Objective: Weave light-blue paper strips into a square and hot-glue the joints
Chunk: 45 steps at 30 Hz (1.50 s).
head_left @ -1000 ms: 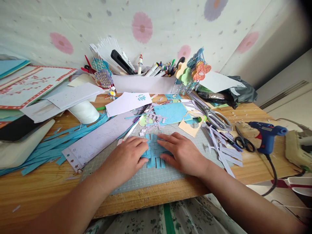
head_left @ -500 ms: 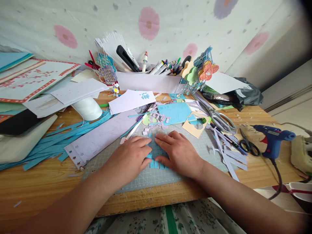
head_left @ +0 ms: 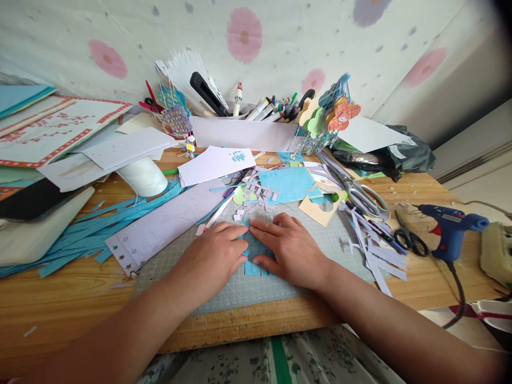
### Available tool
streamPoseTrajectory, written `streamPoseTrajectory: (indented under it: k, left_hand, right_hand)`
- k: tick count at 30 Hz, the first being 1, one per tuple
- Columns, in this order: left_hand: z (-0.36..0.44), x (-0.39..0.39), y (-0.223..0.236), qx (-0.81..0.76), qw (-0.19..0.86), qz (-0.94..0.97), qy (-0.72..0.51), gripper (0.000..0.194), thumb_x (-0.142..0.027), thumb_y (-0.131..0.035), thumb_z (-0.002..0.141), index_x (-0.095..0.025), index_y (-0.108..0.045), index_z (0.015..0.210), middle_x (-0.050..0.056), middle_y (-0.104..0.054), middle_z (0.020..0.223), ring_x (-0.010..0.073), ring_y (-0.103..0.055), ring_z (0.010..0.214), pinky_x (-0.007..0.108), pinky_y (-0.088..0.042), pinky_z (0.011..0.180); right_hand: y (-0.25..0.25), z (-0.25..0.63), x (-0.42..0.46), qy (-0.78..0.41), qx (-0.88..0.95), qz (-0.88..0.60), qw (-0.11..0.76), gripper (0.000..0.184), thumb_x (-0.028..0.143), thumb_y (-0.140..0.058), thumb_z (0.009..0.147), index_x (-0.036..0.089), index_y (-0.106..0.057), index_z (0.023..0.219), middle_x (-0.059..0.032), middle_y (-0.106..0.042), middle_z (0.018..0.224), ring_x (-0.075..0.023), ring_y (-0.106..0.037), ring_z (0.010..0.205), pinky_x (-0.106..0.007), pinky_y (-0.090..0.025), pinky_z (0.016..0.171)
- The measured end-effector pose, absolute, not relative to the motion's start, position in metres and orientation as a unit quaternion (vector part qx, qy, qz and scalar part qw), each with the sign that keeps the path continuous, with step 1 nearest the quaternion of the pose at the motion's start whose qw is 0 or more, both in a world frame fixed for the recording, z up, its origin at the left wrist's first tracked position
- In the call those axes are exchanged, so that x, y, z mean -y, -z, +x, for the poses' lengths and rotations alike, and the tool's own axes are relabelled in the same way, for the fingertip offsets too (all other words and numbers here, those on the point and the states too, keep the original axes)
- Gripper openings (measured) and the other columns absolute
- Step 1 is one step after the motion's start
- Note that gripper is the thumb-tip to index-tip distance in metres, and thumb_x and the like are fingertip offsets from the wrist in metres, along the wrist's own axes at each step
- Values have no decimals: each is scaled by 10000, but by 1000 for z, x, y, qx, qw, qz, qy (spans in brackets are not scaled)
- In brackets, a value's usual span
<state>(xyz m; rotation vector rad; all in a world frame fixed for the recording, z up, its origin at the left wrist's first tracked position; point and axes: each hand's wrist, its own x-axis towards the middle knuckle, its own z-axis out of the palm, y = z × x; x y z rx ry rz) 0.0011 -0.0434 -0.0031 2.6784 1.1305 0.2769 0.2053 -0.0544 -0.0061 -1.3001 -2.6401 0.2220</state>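
Observation:
A small woven piece of blue paper strips (head_left: 252, 266) lies on the grey cutting mat (head_left: 224, 290), its loose ends pointing toward me. My left hand (head_left: 216, 256) rests at its left edge, fingers outstretched and thumb apart, the fingertips touching the strips. From the right, my right hand (head_left: 290, 250) lies palm down over the piece, with fingers flat and thumb spread lower down. Both hands cover much of the weave between them. Just beyond the fingertips are small lilac paper scraps (head_left: 262, 194) and a light blue paper sheet (head_left: 286, 184).
To the right are a blue glue gun (head_left: 452, 226), black scissors (head_left: 410, 240), large grey scissors (head_left: 356, 189) and lilac strips (head_left: 374, 250). Long blue strips (head_left: 96, 224), a lilac sheet (head_left: 172, 218) and a phone (head_left: 34, 197) lie left. A pen holder (head_left: 244, 133) stands behind.
My right hand has slid very slightly left over the blue strips, closer to my left hand's fingertips. My left hand keeps nearly the same place.

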Motion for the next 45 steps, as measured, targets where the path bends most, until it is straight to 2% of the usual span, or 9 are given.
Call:
streamPoseTrajectory:
  k: [8, 11, 15, 21, 28, 33, 36, 40, 45]
  left_hand:
    - [0, 44, 2, -384, 95, 915, -80, 94, -176, -597, 830, -197, -683, 858, 73, -601, 1250, 264, -554, 1118, 456, -460, 957]
    - [0, 43, 0, -373, 84, 921, -74, 71, -191, -601, 833, -182, -670, 847, 84, -560, 1320, 271, -552, 1121, 461, -464, 946]
    - [1, 43, -1, -353, 74, 930, -74, 48, -207, -631, 821, -183, -650, 857, 67, -601, 1285, 264, -557, 1108, 445, -472, 931]
    - [3, 44, -1, -358, 59, 929, -72, 131, -177, -647, 800, -197, -625, 928, 56, -628, 1248, 270, -564, 1099, 462, -464, 916]
    - [3, 43, 0, -357, 56, 929, -80, 243, -176, -651, 796, -205, -619, 1036, 55, -634, 1239, 270, -572, 1087, 460, -452, 917]
    - [7, 45, -1, -378, 61, 921, -77, 200, -269, -643, 820, -192, -647, 1005, 54, -649, 1218, 282, -567, 1084, 482, -435, 936]
    - [9, 47, -3, -391, 66, 915, -80, 276, -356, -678, 788, -190, -646, 1006, 59, -650, 1209, 291, -558, 1081, 482, -435, 931]
    - [10, 48, -3, -395, 65, 912, -87, 339, -378, -713, 752, -198, -645, 1030, 60, -645, 1213, 290, -560, 1058, 474, -440, 915]
    - [8, 46, -2, -380, 59, 919, -89, 317, -369, -701, 766, -210, -640, 1034, 50, -634, 1229, 285, -553, 1068, 474, -421, 930]
  right_hand:
    - [10, 208, 54, -98, 885, -436, 130, 584, 512, -559, 852, 175, -531, 1328, -60, -500, 1388, -278, -473, 1045, -450, -411, 937]
    - [10, 217, 48, -134, 882, -419, 167, 600, 505, -575, 850, 144, -523, 1328, -103, -500, 1382, -262, -494, 1119, -428, -405, 975]
    - [6, 227, 42, -174, 879, -399, 194, 595, 455, -644, 818, 108, -546, 1291, -152, -518, 1351, -253, -488, 1204, -405, -395, 1011]
    - [0, 226, 45, -154, 890, -404, 145, 604, 436, -693, 766, 115, -575, 1264, -139, -537, 1326, -267, -504, 1103, -415, -424, 968]
    - [4, 222, 45, -141, 895, -395, 152, 606, 465, -690, 759, 135, -578, 1255, -139, -556, 1295, -264, -500, 1074, -426, -430, 943]
    - [7, 221, 46, -141, 892, -401, 158, 644, 465, -691, 760, 126, -545, 1289, -125, -543, 1316, -258, -499, 1073, -413, -421, 956]
    - [8, 222, 47, -143, 891, -394, 173, 648, 431, -702, 760, 136, -514, 1305, -123, -550, 1310, -253, -505, 1090, -414, -413, 964]
    - [5, 228, 45, -146, 903, -370, 165, 571, 443, -688, 772, 161, -556, 1251, -119, -550, 1311, -253, -511, 1096, -413, -415, 959]
    - [-5, 245, 40, -158, 940, -285, 102, 456, 477, -602, 841, 233, -619, 1226, -99, -451, 1421, -246, -463, 1188, -416, -356, 1019]
